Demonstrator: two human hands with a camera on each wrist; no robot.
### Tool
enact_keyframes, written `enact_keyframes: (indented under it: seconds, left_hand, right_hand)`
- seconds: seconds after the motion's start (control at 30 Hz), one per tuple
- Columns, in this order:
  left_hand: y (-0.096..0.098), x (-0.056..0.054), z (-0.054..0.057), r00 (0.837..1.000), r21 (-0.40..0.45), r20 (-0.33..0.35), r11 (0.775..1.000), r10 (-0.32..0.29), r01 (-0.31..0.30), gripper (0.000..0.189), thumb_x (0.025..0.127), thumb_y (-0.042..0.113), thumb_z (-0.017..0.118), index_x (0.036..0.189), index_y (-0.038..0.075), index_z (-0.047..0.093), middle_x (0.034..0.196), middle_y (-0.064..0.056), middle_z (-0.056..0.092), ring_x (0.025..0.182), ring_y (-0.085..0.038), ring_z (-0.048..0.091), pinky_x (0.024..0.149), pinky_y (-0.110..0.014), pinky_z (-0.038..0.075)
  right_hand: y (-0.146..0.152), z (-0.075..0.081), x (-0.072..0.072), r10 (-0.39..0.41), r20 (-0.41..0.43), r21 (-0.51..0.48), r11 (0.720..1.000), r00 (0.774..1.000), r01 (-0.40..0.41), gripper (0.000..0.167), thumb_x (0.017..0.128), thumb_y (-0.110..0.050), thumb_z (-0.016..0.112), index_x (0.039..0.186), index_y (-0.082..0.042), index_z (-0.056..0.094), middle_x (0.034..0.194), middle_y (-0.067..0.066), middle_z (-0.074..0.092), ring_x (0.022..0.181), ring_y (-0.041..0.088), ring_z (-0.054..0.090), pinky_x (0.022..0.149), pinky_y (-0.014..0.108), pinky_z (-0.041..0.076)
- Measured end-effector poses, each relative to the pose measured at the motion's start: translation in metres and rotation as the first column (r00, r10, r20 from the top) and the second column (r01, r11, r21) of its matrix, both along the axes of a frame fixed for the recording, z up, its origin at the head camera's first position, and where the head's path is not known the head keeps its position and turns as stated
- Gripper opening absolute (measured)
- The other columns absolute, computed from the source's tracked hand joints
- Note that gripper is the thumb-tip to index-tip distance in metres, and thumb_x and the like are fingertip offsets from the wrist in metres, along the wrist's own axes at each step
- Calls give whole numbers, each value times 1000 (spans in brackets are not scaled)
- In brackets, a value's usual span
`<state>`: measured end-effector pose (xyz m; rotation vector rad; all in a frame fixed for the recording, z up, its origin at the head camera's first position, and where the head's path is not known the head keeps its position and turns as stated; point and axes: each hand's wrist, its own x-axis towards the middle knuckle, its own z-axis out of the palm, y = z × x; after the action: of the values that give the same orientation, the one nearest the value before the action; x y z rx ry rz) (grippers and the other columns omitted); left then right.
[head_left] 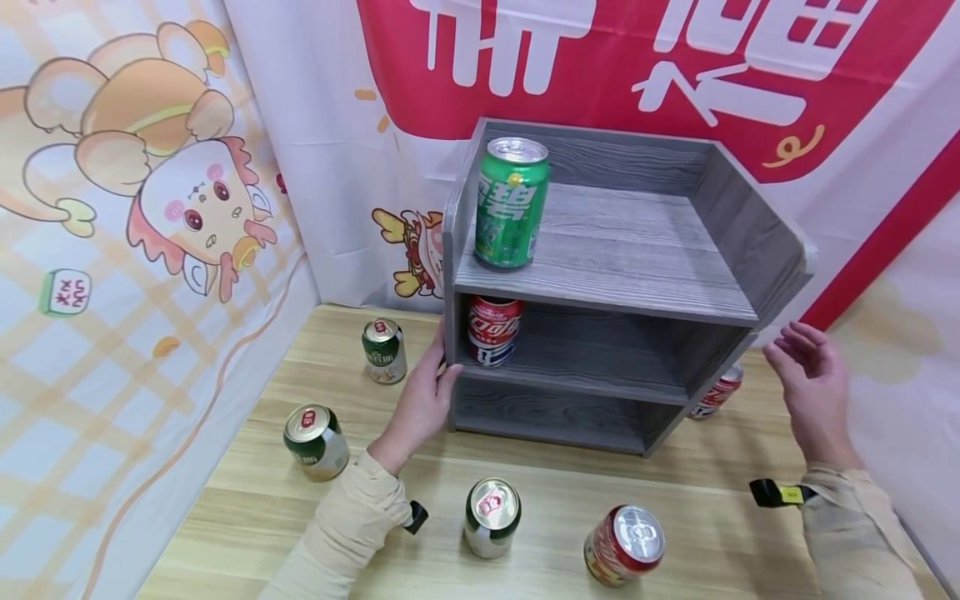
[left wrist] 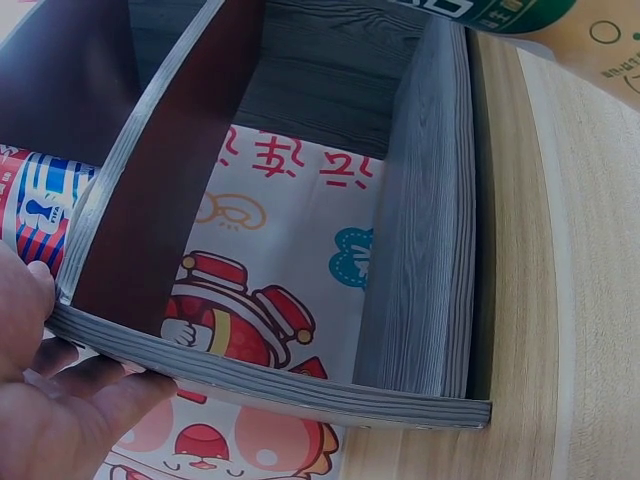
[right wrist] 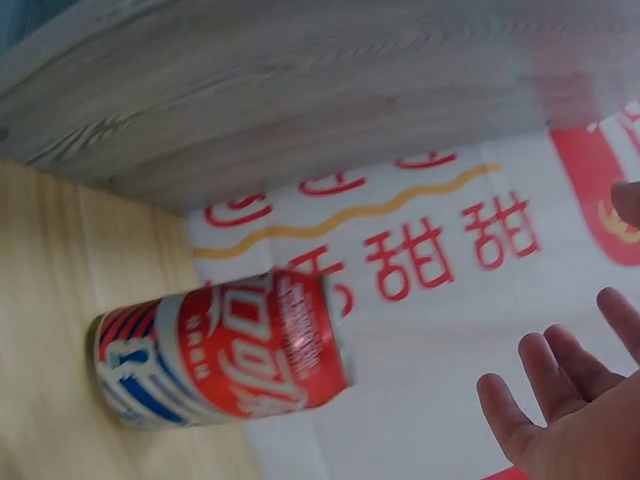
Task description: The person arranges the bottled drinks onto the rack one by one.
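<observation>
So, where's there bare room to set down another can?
On the grey wooden shelf, the top is bare right of the green metal can. The middle tier looks bare right of the red, white and blue can; the bottom tier does too. It's crowded left of the shelf: left hand, two green-and-white cans.

Shelf unit (head_left: 622, 237) before me: wood-look, matt, fine grain streaks, apparently smooth. Tabletop (head_left: 247, 508): wood-grain finish, smooth, slight sheen. Green can (head_left: 512, 212), atop unit, L: printed metal, glossy; lid (head_left: 517, 150) bare, shiny metal. Red can (head_left: 611, 550), near R: sim. Backdrop (head_left: 322, 167), far side: printed cloth, matt, w/ soft folds. My sleeves (head_left: 356, 512), L & R: cloth, matt, creased.
</observation>
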<state>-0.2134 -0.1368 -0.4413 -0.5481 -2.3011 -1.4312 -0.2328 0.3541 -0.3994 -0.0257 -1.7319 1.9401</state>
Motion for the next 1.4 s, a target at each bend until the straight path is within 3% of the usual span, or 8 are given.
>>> enact_keyframes:
  seconds: [0.37,0.67,0.83,0.9,0.97,1.07,1.17,1.4]
  left_hand:
    - [0,1,-1,1000,-4,-4,1000,5,-5,67,105,4,50,163,7,17,164,-16,27,147,-32,35,116,-43,39]
    - [-1,3,1,1000,-5,26,1000,11,-10,67,106,4,49,164,8,17,165,-16,26,147,-32,34,115,-44,40]
    - [-1,3,2,1000,-10,24,1000,12,-11,67,106,5,49,164,9,16,165,-15,26,148,-31,34,115,-44,40]
    - [0,3,2,1000,-7,20,1000,9,-9,67,106,5,49,164,9,16,165,-15,26,148,-31,34,115,-43,40]
    - [0,3,2,1000,-7,18,1000,9,-8,67,106,5,49,164,10,16,165,-15,26,147,-31,34,115,-43,41]
    - [0,3,3,1000,-5,20,1000,10,-10,67,106,5,49,164,10,17,165,-15,27,147,-32,35,114,-43,41]
    - [0,4,3,1000,-6,17,1000,12,-12,67,106,4,50,164,10,17,165,-15,27,147,-32,35,114,-44,41]
    - [0,4,3,1000,-2,-14,1000,6,-6,67,105,3,51,163,7,18,165,-16,27,147,-32,35,116,-44,40]
  right_hand:
    - [14,-35,-27,-27,164,80,997,986,14,70,95,2,68,155,-14,35,129,-10,49,119,6,47,94,8,42]
    - [17,-69,-34,46,269,145,986,962,-88,81,102,-11,61,165,-17,11,163,10,21,145,25,26,104,11,35]
    - [20,-87,-37,108,314,186,967,943,-172,82,104,-15,59,165,-19,4,168,16,8,147,28,23,96,7,38]
    - [21,-92,-39,115,308,218,958,944,-188,82,103,-15,60,165,-19,6,167,20,10,140,25,32,91,5,40]
    - [20,-98,-41,143,244,212,957,959,-197,76,102,-8,60,164,-19,17,158,17,33,128,16,46,86,4,44]
    - [18,-107,-43,168,161,219,955,973,-201,69,98,3,62,156,-20,33,125,-1,62,101,0,57,78,6,49]
    - [15,-114,-45,151,151,240,953,977,-184,65,96,7,62,150,-19,38,105,-15,61,92,-3,59,76,6,50]
    - [8,-117,-46,6,252,368,924,968,-102,71,98,1,62,158,-1,24,120,-17,44,108,-3,46,87,4,42]
